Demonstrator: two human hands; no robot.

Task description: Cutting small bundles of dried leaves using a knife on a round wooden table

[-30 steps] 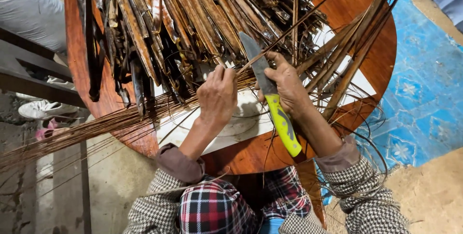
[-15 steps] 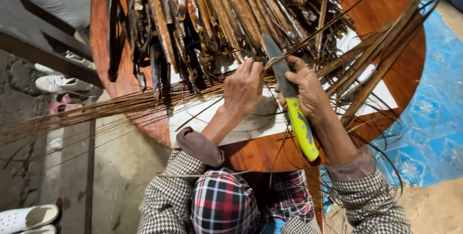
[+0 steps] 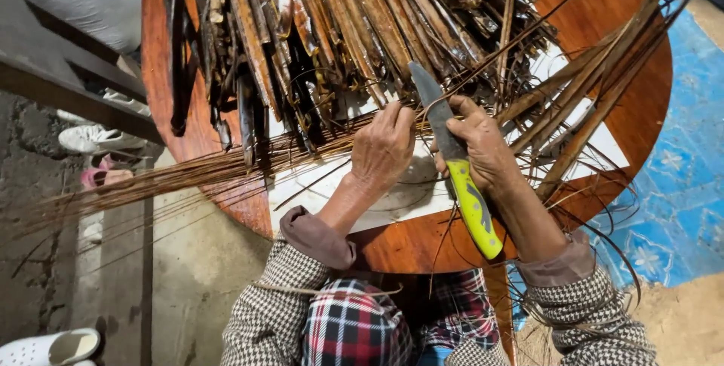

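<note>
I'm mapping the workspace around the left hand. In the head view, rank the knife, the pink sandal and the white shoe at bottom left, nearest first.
From the left hand:
1. Knife, just to its right, held in the right hand.
2. Pink sandal, on the floor far to its left.
3. White shoe, at the bottom left corner, farthest.

Pile of brown leaf stalks runs off the top edge, and the round table is cut off there too. Left hand fingers tuck under the thin ribs, tips hidden. Knife blade base is covered by the right hand.
</note>
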